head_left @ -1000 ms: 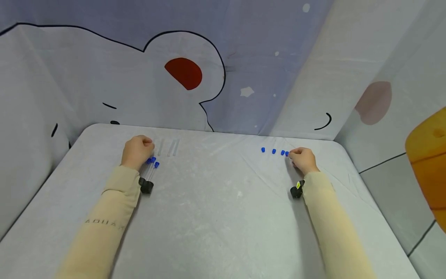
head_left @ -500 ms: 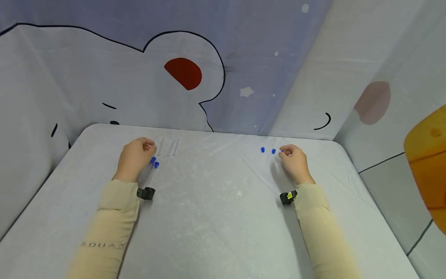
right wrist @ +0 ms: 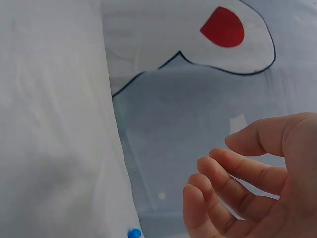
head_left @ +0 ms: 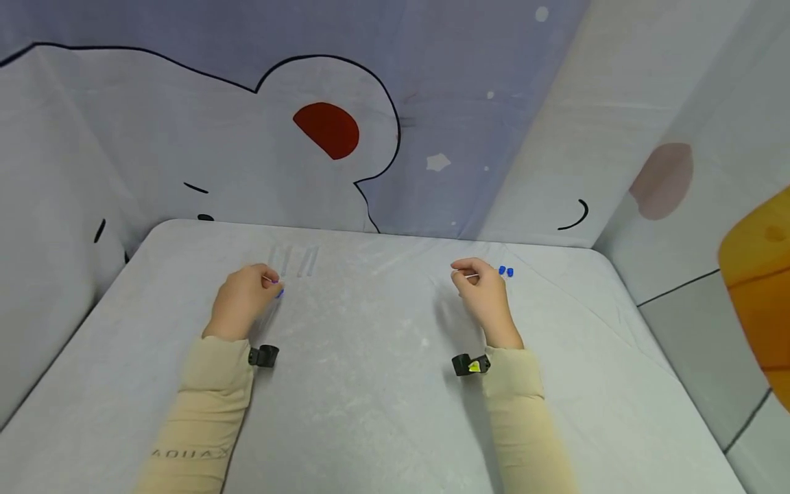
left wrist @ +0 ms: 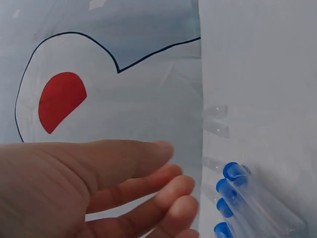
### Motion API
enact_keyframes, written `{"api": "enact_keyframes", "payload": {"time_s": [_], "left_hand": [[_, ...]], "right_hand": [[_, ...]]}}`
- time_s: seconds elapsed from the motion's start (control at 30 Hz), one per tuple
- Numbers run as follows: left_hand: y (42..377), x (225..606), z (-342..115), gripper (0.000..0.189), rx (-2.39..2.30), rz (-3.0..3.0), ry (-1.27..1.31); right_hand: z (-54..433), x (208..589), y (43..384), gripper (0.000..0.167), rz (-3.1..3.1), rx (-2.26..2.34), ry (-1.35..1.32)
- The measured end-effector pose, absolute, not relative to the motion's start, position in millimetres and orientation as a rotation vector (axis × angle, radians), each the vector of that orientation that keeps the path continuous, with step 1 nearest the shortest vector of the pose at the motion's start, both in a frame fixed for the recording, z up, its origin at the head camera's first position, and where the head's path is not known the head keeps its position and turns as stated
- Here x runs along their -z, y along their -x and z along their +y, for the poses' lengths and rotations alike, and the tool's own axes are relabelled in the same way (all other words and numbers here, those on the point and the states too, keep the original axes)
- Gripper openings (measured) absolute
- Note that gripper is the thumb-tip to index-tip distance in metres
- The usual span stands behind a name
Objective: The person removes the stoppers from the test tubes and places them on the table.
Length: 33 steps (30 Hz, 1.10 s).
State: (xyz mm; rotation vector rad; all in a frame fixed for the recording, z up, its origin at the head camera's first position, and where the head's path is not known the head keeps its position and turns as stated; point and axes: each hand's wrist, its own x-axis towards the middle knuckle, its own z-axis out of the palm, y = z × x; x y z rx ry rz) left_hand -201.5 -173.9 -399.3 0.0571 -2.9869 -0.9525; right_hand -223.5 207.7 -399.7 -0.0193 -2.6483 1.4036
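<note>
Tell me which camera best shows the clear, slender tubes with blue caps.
The left wrist view: the blue-capped tubes appear large, four caps showing. In the head view, the left hand mostly hides them; the right wrist view shows none.

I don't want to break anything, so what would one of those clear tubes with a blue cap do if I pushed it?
The capped tube would probably roll, since it looks round and lies on its side on the table. It's likely stiff, as its sides look straight. It may be light, being slim and see-through.
</note>
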Motion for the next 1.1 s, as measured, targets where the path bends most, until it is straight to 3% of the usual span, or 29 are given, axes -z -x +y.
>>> {"api": "enact_keyframes", "payload": {"time_s": [0.77,1.1], "left_hand": [[197,409,-173,0.024,0.827,-3.121,-0.071],[195,414,-172,0.011,0.813,-3.159,-0.043]], "right_hand": [[177,413,212,0.025,-2.745,-1.382,-0.17],[172,414,210,0.024,-2.77,-1.375,-0.174]]}}
